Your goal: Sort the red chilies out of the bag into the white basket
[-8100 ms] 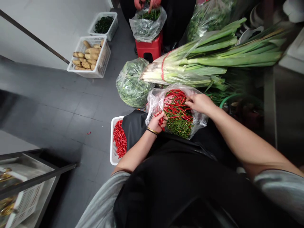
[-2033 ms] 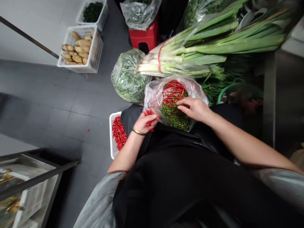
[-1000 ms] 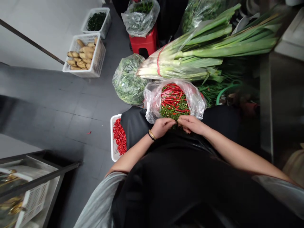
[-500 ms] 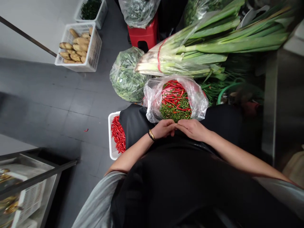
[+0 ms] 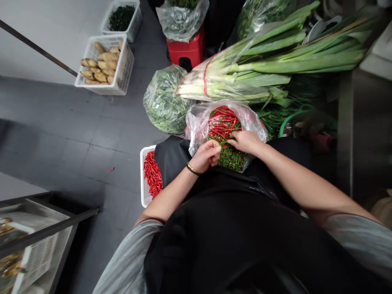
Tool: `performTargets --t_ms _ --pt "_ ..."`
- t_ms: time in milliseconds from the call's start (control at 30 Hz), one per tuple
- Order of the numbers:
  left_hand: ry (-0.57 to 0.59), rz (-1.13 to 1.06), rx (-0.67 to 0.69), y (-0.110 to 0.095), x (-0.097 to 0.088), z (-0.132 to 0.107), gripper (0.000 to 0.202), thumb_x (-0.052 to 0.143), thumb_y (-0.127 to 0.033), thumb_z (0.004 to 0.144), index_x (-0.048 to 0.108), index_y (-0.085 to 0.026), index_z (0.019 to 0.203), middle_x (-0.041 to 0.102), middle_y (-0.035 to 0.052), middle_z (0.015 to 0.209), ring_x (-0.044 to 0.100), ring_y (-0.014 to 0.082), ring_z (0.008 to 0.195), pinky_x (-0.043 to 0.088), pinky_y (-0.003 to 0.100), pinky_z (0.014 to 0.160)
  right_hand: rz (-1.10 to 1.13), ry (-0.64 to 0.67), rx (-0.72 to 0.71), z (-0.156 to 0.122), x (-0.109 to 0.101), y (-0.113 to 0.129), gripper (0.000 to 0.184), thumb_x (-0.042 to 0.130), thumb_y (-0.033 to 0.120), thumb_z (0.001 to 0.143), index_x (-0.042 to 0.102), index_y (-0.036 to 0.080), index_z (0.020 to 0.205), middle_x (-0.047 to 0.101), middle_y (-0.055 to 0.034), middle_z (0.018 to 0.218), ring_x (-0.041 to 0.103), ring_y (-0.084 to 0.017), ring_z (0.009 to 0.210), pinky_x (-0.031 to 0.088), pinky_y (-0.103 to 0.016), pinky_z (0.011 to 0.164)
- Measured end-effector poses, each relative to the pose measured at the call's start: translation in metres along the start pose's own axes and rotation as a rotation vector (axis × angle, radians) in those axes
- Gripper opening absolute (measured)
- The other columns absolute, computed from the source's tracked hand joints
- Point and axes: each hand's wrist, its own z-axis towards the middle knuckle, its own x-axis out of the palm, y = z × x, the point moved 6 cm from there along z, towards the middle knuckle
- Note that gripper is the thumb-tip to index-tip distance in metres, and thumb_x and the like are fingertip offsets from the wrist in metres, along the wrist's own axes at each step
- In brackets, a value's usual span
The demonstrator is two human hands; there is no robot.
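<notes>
In my lap lies a clear plastic bag (image 5: 196,118), its mouth wide, full of red chili peppers (image 5: 225,118) with green stems. My right hand (image 5: 246,142) reaches over the bag's right side, fingers bent down onto the chilies; what is between its fingertips is too small to make out. My left hand (image 5: 208,156) is curled closed at the near left edge of the bag, thumb against fingers, with its contents hidden. Beside my left leg stands a white basket (image 5: 143,175) of red chilies without visible stems.
A large bundle of leeks (image 5: 245,73) lies beyond the bag, next to a bagged leafy green (image 5: 167,100). Farther off are a red stool (image 5: 186,49) and a white crate (image 5: 122,79) of brown tubers. One chili (image 5: 111,169) lies on the floor. A metal rack (image 5: 76,216) stands at lower left.
My hands were together at the bag's near edge. They have separated: the right moved forward onto the chilies, the left drew slightly left and forward. The view has shifted a little.
</notes>
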Motion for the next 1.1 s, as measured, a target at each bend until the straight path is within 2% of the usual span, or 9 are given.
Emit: performTargets --t_ms 100,300,467,533,700,833,933,1000,1100 --pt "-0.133 0.060 -0.079 0.018 -0.011 0.017 0.039 0.082 -0.038 0.065 0.050 -0.017 0.074 0.035 -0.0112 0.047 0.029 0.0020 0.036 0.022 0.015 0.036 -0.182 0.039 0.056 0.027 0.000 0.008 0.034 0.052 0.040 0.091 0.072 0.014 0.098 0.072 -0.0177 0.106 0.066 -0.029 0.097 0.047 -0.034 0.074" --pt "-0.323 0.122 -0.036 0.027 -0.024 0.034 0.023 0.073 -0.028 0.076 0.061 -0.012 0.086 0.063 0.0008 0.068 0.061 0.0079 0.059 0.044 0.017 0.052 0.110 -0.055 -0.097 0.015 -0.010 -0.003 0.027 0.051 0.034 0.089 0.073 0.019 0.085 0.074 -0.0051 0.084 0.066 -0.019 0.078 0.046 -0.027 0.072" --pt "-0.412 -0.052 -0.072 0.018 -0.030 0.037 0.018 0.068 -0.029 0.079 0.058 -0.014 0.079 0.028 -0.0124 0.044 0.023 0.0016 0.033 0.017 0.015 0.035 -0.108 -0.004 0.029 0.019 -0.003 0.000 0.031 0.052 0.038 0.090 0.074 0.017 0.099 0.073 -0.0132 0.103 0.066 -0.025 0.095 0.048 -0.032 0.078" --pt "-0.416 -0.089 -0.075 0.013 -0.033 0.036 0.017 0.068 -0.029 0.078 0.059 -0.015 0.082 0.025 -0.0130 0.044 0.021 0.0016 0.032 0.014 0.016 0.035 -0.184 0.064 0.041 0.027 0.003 0.007 0.030 0.055 0.036 0.089 0.074 0.015 0.101 0.072 -0.0161 0.104 0.067 -0.028 0.096 0.048 -0.033 0.077" --pt "-0.421 -0.019 -0.019 0.016 -0.039 0.037 0.019 0.070 -0.026 0.076 0.063 -0.012 0.087 0.056 -0.0028 0.059 0.055 0.0072 0.049 0.038 0.017 0.045 -0.192 0.083 -0.013 0.031 0.007 0.007 0.027 0.054 0.034 0.088 0.073 0.017 0.096 0.072 -0.0152 0.102 0.067 -0.029 0.095 0.048 -0.034 0.073" --pt "-0.410 -0.007 -0.016 0.027 -0.037 0.043 0.016 0.068 -0.022 0.076 0.065 -0.012 0.088 0.066 0.0030 0.074 0.065 0.0102 0.066 0.046 0.020 0.058 -0.204 0.078 -0.011 0.025 0.012 0.002 0.028 0.054 0.037 0.089 0.070 0.016 0.099 0.072 -0.0164 0.101 0.067 -0.027 0.095 0.048 -0.033 0.074" --pt "-0.379 0.038 0.018 0.028 -0.033 0.045 0.017 0.069 -0.020 0.075 0.067 -0.013 0.090 0.069 0.0046 0.080 0.066 0.0114 0.076 0.047 0.022 0.068 -0.028 -0.004 -0.032 0.022 0.006 0.002 0.021 0.053 0.032 0.088 0.067 0.018 0.084 0.072 -0.0122 0.086 0.067 -0.022 0.083 0.047 -0.030 0.071" --pt "-0.339 0.084 0.073 0.025 -0.028 0.046 0.019 0.072 -0.019 0.073 0.068 -0.013 0.090 0.070 0.0044 0.084 0.065 0.0108 0.080 0.047 0.021 0.073 0.304 -0.022 -0.094 0.015 0.004 0.004 0.025 0.054 0.040 0.089 0.062 0.019 0.077 0.068 -0.0063 0.071 0.064 -0.018 0.068 0.047 -0.028 0.064" --pt "-0.162 0.093 0.019 0.030 -0.013 0.047 0.019 0.073 -0.026 0.073 0.064 -0.012 0.083 0.067 0.0031 0.075 0.062 0.0106 0.070 0.049 0.023 0.069 0.685 -0.084 -0.194 -0.005 0.001 0.013 0.037 0.048 0.053 0.091 0.056 0.020 0.076 0.062 -0.0018 0.062 0.057 -0.015 0.055 0.045 -0.027 0.057"
